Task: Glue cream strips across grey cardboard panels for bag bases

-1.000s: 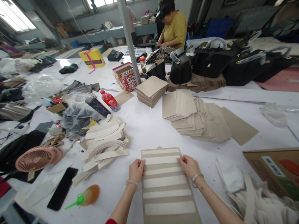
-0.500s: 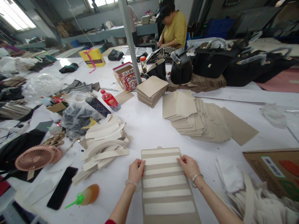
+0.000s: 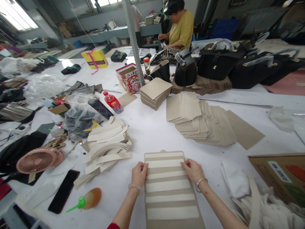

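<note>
A long beige board [image 3: 171, 191] lies in front of me, with several pale strips across it, spaced apart. Near its far end, my left hand [image 3: 140, 172] pinches the left end of the second pale strip [image 3: 164, 163], at the board's edge. The strip's right end is between the thumb and fingers of my right hand [image 3: 193, 170]. The strip lies flat or nearly so; whether it is stuck down I cannot tell. Left of the board is a heap of loose pale strips [image 3: 111, 140]. A glue-like bottle [image 3: 91, 198] with a green nozzle lies on its side.
Stacks of beige panels [image 3: 202, 121] stand beyond the board. A phone [image 3: 64, 190] and a pink fan [image 3: 35, 161] are at left. A carton [image 3: 267, 162] and more strips [image 3: 271, 206] lie at right. Black bags [image 3: 216, 63] and a co-worker [image 3: 184, 30] are farther back.
My hands keep their place on the strip, and the board stays put. The co-worker at the back has shifted slightly, with one hand now raised a little. The view has moved very slightly.
</note>
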`<state>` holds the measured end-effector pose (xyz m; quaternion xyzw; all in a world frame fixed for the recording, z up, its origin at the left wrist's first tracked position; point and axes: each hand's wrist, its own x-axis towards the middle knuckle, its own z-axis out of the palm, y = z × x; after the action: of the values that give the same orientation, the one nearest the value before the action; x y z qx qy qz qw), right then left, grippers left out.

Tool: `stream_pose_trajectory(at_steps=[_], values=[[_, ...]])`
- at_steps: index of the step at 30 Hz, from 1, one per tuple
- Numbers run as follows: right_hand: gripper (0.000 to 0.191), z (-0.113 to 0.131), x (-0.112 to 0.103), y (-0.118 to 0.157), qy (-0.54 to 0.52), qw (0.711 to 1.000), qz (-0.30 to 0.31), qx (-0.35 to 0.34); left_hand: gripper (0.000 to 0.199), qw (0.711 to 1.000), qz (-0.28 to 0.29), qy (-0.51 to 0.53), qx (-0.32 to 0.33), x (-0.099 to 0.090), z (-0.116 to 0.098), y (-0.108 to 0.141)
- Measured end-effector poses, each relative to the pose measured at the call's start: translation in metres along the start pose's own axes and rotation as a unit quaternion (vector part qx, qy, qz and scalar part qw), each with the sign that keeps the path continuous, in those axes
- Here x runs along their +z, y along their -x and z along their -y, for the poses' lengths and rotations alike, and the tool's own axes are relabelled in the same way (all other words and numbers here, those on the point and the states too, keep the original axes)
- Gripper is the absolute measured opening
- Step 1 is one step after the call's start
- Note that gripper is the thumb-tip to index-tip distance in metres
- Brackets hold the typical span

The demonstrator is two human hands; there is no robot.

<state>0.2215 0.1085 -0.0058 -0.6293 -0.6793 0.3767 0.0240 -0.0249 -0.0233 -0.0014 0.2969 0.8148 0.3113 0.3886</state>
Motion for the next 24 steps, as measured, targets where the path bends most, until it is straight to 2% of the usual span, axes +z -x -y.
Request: stream_pose_trajectory(at_steps=[24], values=[[0.030,-0.0050,0.0041,-0.0011,0.011,1.000,-0.007,-0.007,0.037,0.998,-0.013,-0.063,0.003,0.0009,-0.0044,-0.0015]])
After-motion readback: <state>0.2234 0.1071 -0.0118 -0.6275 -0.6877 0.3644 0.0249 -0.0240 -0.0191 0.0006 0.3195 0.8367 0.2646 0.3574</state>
